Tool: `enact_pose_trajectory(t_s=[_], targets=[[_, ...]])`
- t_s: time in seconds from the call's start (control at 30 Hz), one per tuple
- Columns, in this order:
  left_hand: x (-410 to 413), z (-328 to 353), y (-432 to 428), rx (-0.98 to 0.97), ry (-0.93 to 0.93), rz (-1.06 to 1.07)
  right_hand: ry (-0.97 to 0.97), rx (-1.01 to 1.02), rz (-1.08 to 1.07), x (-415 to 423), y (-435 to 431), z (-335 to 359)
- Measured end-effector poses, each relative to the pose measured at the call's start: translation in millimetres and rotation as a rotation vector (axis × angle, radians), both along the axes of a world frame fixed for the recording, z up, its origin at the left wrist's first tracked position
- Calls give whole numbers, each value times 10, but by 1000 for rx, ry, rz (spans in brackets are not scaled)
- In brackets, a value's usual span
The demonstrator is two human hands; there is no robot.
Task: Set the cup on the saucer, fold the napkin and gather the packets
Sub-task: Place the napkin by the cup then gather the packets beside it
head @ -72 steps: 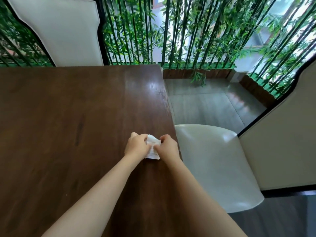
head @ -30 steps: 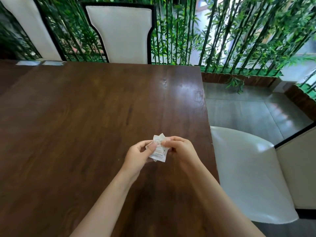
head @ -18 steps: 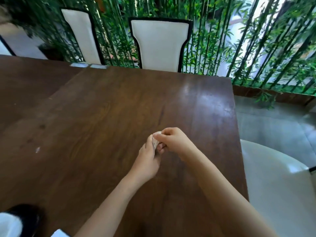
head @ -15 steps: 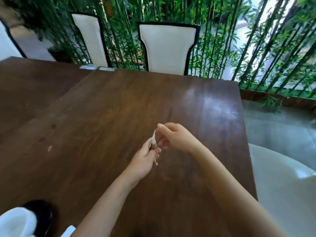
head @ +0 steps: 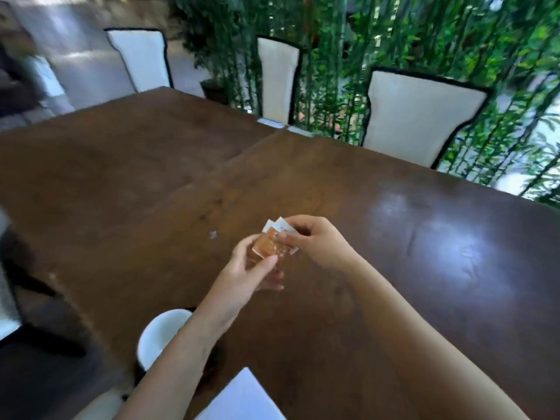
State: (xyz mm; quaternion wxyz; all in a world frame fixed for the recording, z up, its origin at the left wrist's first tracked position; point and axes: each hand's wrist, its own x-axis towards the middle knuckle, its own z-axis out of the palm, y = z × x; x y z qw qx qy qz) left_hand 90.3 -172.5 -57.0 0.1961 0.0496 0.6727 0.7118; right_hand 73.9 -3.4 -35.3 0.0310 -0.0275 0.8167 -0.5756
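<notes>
Above the middle of the table (head: 394,313), I hold the packets (head: 270,244) as a small fanned stack, an orange one in front and white corners poking out at twelve o'clock. My left hand (head: 242,277) cups the stack from seven o'clock, thumb and fingers closed on its lower edge; my right hand (head: 315,241) pinches the upper edge from three o'clock. Both grips are light, at the edges only, so I judge a back packet could slide free if I shift either pinch. The cup (head: 162,333) stands at seven o'clock, just under my left forearm, its saucer too blurred to make out; dropping that arm could knock it. The white napkin (head: 242,398) lies at six o'clock.
</notes>
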Motion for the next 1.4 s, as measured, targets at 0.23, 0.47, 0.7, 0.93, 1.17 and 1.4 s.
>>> enact_pose_trajectory(t_s=[0.23,0.47,0.7,0.93,1.17,1.4], targets=[[-435,-201,-1241,-565,215,300,25,110,100,-607,-1413,-341],[-703,-732,-2136,-838,347,386,-16,259,264,-1021,-2397,-856],[-595,-1565,-2341,-971,489,469,-88,248,346,-1137,-2547,-1528],[-544,-1928,-2297,-798,330,482,-122,283,413,-1134,-2498,-1842],[-583,-1931,-2295,-782,316,455,-115,314,397,-1160,-2461,-1909],[-676,-1875,-2345,-746,205,428,-183,334,317,-1221,-2489,-1918]])
